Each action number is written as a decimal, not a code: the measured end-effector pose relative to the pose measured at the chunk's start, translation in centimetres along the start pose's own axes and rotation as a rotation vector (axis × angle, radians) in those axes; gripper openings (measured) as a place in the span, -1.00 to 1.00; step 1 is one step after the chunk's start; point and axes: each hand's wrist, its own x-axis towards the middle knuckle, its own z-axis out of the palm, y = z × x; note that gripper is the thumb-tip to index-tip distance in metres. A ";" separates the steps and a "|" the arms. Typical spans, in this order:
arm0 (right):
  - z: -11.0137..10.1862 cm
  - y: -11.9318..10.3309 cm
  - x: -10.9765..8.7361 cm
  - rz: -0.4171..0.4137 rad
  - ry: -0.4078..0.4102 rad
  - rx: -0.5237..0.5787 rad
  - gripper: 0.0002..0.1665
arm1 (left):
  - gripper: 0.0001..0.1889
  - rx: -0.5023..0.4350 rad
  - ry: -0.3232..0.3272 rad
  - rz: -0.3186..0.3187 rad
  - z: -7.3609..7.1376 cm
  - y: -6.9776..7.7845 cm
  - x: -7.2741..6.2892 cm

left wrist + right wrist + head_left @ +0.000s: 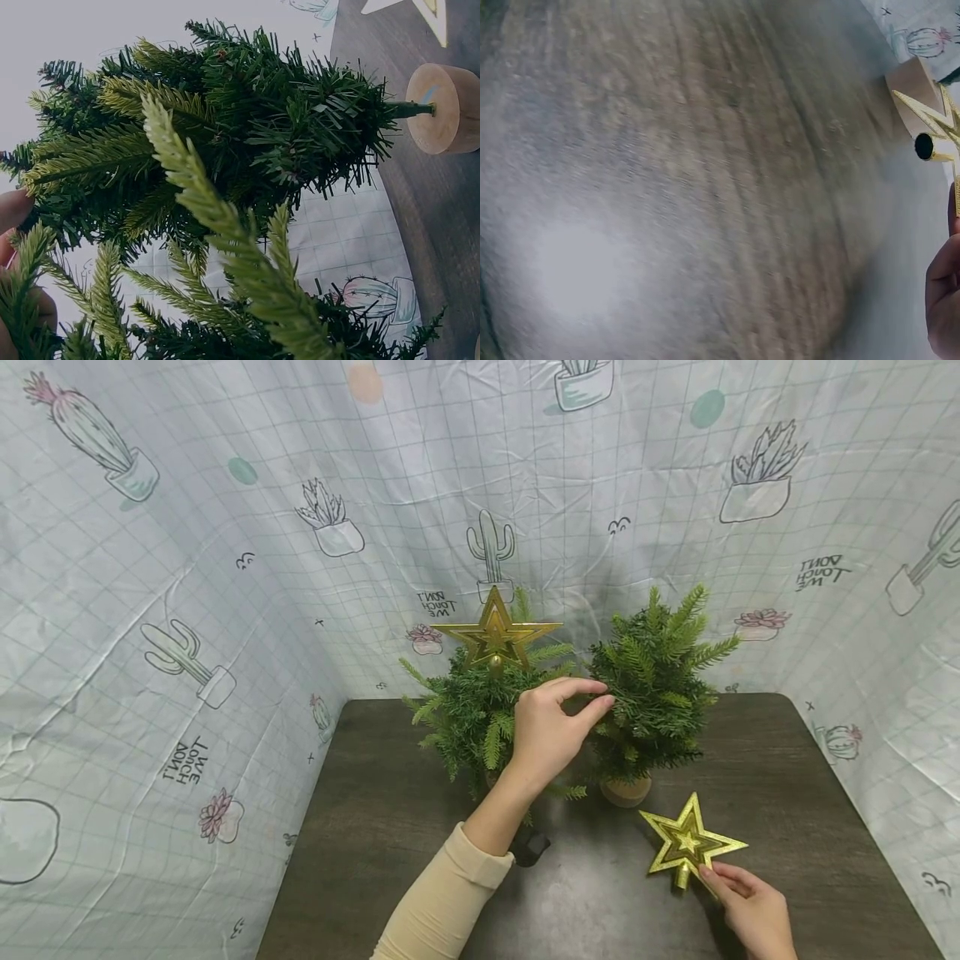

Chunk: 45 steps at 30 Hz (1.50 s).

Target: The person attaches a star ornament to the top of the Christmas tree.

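Star (687, 842), golden, five-pointed, hollow-stemmed

A plain, pale cream sleeve (431, 902), lightly creased, covers part of the left forearm (501, 814); its cuff (486, 858) is a smooth matching band; the left hand (551, 727) and right hand (756, 912) are both bare

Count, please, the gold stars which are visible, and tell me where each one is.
2. One gold star is at the top of the left tree; the second gold star is in the right hand. No other shows, though branches could hide a small one.
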 end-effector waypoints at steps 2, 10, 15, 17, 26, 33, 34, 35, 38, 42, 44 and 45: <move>-0.4 -0.3 0.0 0.005 0.020 0.022 -0.29 | -0.82 -0.005 0.001 -0.005 0.0 0.0 0.0; -2.1 -1.5 -0.1 -0.012 0.048 0.195 -0.73 | -0.83 0.001 0.016 0.018 0.1 -0.1 0.0; -3.1 -2.1 0.0 -0.035 0.054 0.279 -0.78 | -0.83 0.012 0.023 0.018 0.1 -0.1 0.0; -3.4 -2.3 0.0 -0.044 0.069 0.263 -0.75 | -0.84 0.018 0.026 0.014 0.1 -0.1 0.0; -4.4 -3.5 -0.2 -0.116 0.126 0.267 -0.79 | -0.83 0.010 0.030 0.006 0.2 0.0 0.0; -4.9 -4.7 -0.6 -0.175 0.175 0.314 -0.89 | -0.83 0.013 0.030 0.002 0.1 0.1 -0.1; -5.0 -4.8 -0.6 -0.178 0.182 0.317 -0.89 | -0.83 0.012 0.029 0.003 0.1 0.1 -0.1; -5.1 -5.0 -0.7 -0.179 0.183 0.339 -0.89 | -0.83 0.011 0.027 0.002 0.1 0.1 -0.1; -5.2 -5.5 -0.7 -0.185 0.208 0.357 -0.87 | -0.83 0.011 0.026 0.004 0.1 0.1 -0.1; -5.3 -6.0 -0.5 -0.237 0.268 0.346 -0.86 | -0.84 0.015 0.030 0.007 0.2 0.0 -0.1; -5.4 -6.1 -0.4 -0.268 0.295 0.346 -0.86 | -0.84 0.019 0.033 0.011 0.2 0.0 -0.1; -5.5 -6.2 -0.4 -0.283 0.303 0.352 -0.85 | -0.84 0.015 0.034 0.010 0.2 0.0 -0.1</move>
